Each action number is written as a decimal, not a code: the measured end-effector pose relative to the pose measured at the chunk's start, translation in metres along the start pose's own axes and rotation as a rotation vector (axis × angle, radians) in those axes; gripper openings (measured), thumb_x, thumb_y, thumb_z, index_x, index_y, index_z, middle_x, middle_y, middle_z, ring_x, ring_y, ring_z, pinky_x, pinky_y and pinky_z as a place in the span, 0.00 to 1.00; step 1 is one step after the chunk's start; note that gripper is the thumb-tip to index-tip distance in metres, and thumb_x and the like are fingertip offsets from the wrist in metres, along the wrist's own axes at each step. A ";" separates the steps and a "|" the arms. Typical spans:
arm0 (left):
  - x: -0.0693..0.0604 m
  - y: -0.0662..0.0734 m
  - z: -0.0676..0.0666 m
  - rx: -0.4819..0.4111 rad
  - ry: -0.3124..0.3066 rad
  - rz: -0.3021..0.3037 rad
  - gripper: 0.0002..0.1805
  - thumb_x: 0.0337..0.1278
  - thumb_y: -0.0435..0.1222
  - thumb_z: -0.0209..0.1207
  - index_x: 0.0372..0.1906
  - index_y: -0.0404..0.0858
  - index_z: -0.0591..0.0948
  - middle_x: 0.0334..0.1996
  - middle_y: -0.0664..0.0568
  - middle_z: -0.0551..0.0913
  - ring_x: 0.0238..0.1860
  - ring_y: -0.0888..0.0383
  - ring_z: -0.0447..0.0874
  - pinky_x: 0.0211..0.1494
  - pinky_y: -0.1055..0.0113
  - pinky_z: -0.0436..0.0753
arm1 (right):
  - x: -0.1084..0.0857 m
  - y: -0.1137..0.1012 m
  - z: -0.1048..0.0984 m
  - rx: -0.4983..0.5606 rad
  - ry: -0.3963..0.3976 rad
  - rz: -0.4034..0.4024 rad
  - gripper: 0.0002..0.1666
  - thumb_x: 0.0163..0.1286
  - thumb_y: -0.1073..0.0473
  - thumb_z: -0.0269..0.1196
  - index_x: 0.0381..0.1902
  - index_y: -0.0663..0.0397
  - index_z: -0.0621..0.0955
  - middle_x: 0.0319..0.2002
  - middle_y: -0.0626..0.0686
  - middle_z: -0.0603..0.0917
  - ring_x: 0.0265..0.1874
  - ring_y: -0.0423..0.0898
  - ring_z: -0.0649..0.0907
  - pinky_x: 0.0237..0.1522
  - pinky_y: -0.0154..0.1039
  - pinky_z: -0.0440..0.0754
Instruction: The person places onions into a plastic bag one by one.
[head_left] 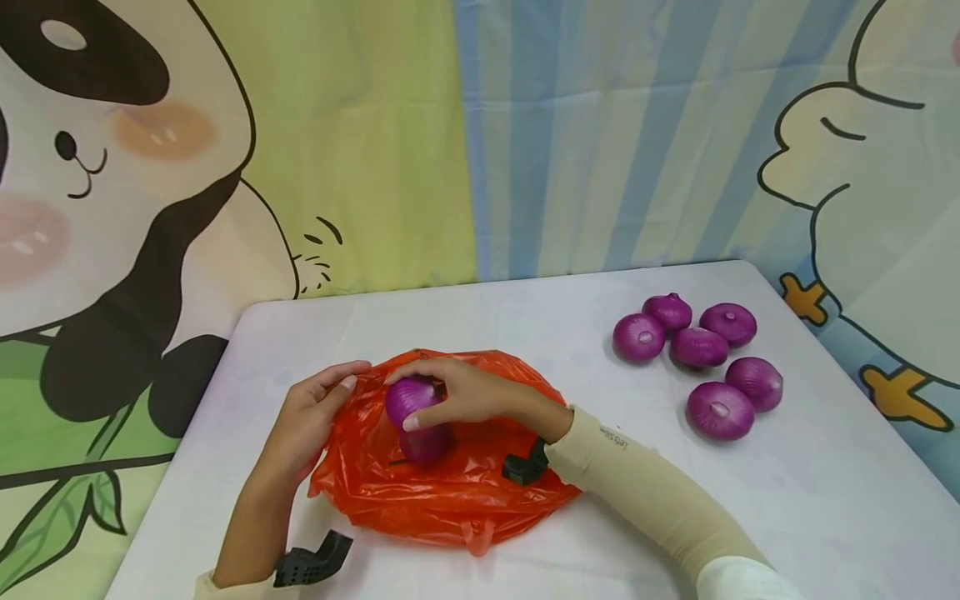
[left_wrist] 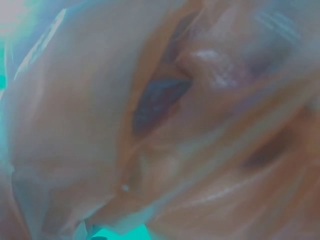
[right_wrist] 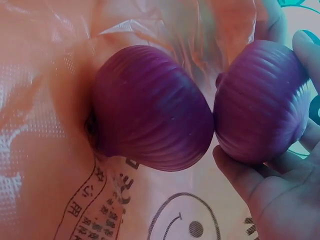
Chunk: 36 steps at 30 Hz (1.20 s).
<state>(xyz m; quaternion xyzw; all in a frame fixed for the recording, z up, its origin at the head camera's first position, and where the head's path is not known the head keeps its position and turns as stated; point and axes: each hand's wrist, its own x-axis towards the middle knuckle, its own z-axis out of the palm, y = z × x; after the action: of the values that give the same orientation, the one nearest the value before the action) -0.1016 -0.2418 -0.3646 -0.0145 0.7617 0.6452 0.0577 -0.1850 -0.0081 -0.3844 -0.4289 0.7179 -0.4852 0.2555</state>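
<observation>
A red plastic bag (head_left: 480, 492) lies spread on the table, its mouth facing up. My right hand (head_left: 472, 390) grips a purple onion (head_left: 411, 400) over the bag; the right wrist view shows thumb and fingers around that onion (right_wrist: 262, 102). Just below it, a second purple onion (head_left: 426, 446) rests on the plastic, and the two look to be touching. At the bag's left rim, my left hand (head_left: 306, 417) pinches the plastic between thumb and fingers. Blurred bag film (left_wrist: 70, 130) fills the left wrist view and hides most of that hand.
Several purple onions (head_left: 699, 347) sit in a loose group at the table's right side, with two more, one of them the nearest onion (head_left: 720, 412), closer to me. The white table (head_left: 615, 550) ends at a cartoon-printed curtain (head_left: 390, 150).
</observation>
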 end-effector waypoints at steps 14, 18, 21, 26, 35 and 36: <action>-0.003 0.003 0.001 -0.005 -0.010 0.032 0.25 0.74 0.43 0.50 0.66 0.32 0.70 0.60 0.41 0.74 0.54 0.53 0.80 0.50 0.60 0.82 | 0.000 0.012 -0.002 -0.099 0.119 0.061 0.36 0.61 0.45 0.70 0.65 0.42 0.73 0.56 0.45 0.76 0.49 0.42 0.79 0.43 0.35 0.82; -0.004 0.003 0.002 -0.002 -0.007 0.027 0.25 0.74 0.43 0.50 0.66 0.33 0.70 0.60 0.41 0.74 0.55 0.53 0.80 0.49 0.60 0.82 | -0.003 0.025 -0.003 -0.114 0.128 0.118 0.37 0.60 0.42 0.70 0.65 0.41 0.74 0.53 0.42 0.78 0.47 0.39 0.80 0.44 0.34 0.82; -0.003 0.001 0.002 0.002 -0.004 0.023 0.24 0.73 0.44 0.50 0.66 0.34 0.71 0.61 0.42 0.75 0.55 0.53 0.80 0.50 0.60 0.82 | -0.002 0.034 -0.004 -0.088 0.128 0.115 0.35 0.60 0.42 0.70 0.64 0.42 0.75 0.52 0.41 0.79 0.46 0.39 0.81 0.45 0.35 0.82; -0.003 -0.001 0.002 0.014 -0.004 0.020 0.25 0.73 0.44 0.50 0.66 0.34 0.71 0.61 0.42 0.75 0.56 0.52 0.79 0.50 0.61 0.82 | -0.002 0.045 -0.005 -0.072 0.128 0.118 0.35 0.60 0.42 0.70 0.64 0.42 0.75 0.51 0.41 0.79 0.46 0.39 0.81 0.44 0.35 0.82; -0.003 0.000 0.003 0.021 -0.005 0.014 0.25 0.74 0.44 0.49 0.67 0.34 0.70 0.61 0.42 0.74 0.55 0.52 0.79 0.51 0.62 0.82 | -0.007 0.050 -0.005 -0.105 0.060 0.177 0.40 0.61 0.41 0.68 0.68 0.44 0.70 0.52 0.42 0.79 0.45 0.39 0.81 0.44 0.34 0.82; -0.003 0.000 0.003 0.024 -0.004 0.012 0.25 0.74 0.44 0.49 0.67 0.34 0.70 0.61 0.42 0.74 0.55 0.52 0.79 0.51 0.62 0.82 | -0.007 0.050 -0.005 -0.103 0.057 0.173 0.40 0.62 0.41 0.68 0.68 0.45 0.70 0.52 0.43 0.79 0.45 0.39 0.81 0.44 0.34 0.82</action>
<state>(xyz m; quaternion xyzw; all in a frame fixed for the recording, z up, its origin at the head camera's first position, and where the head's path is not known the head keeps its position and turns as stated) -0.0988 -0.2395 -0.3651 -0.0081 0.7693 0.6363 0.0556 -0.2039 0.0085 -0.4281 -0.3642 0.7831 -0.4357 0.2534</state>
